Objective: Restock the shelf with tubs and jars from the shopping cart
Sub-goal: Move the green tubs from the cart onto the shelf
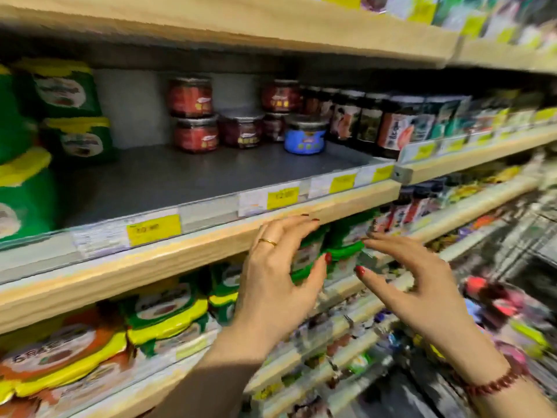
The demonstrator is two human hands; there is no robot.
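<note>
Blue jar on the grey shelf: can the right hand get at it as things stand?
Probably yes. The blue jar stands foremost among the red-labelled jars, bare grey shelf before it, and the right hand is open below the shelf's front edge, holding nothing.

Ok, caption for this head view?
Left hand and right hand reach for green tubs beneath the shelf of red jars.

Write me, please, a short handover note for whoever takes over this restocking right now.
Left hand: open, spread over the green plastic tubs one level under the grey middle shelf; contact unclear.
Right hand: open, holding nothing, beside the same tubs.
Done: green yellow-lidded tubs stacked left on that shelf; red-labelled glass jars and one blue-labelled jar at its back.
Left: fetch more for that shelf's front; cart not clearly in view.
</note>
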